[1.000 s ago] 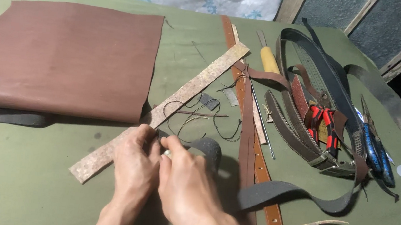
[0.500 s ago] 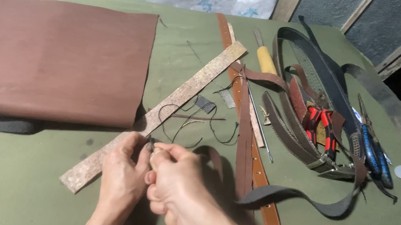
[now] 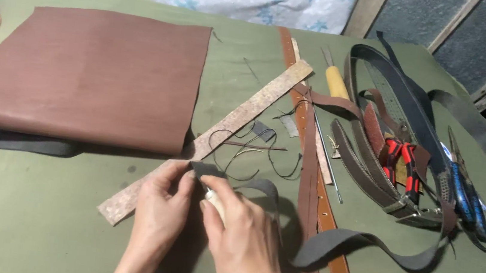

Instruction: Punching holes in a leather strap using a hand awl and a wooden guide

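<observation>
Both hands low center on the green table (image 3: 54, 219). Left hand (image 3: 159, 218) pinches the end of a dark grey strap (image 3: 328, 242), fingers closed on it. Right hand (image 3: 240, 244) is wrapped round a pale-handled tool (image 3: 214, 202), tip at the strap end. Worn ruler (image 3: 219, 134) lies just beside, w/ a brown leather sheet (image 3: 87, 72) upper left.

Dark grey strap (image 3: 364, 242) lies on the green cloth in front of me, flat and matte. Its near end is pinched between the fingers of my left hand (image 3: 159, 218). From there it arches up in a short hump, drops behind my right hand (image 3: 243, 245), then runs rightward in a shallow curve across the tan punched strap. Pale-handled tool (image 3: 216, 203) sits gripped in my right hand, tip at the strap's end.
</observation>
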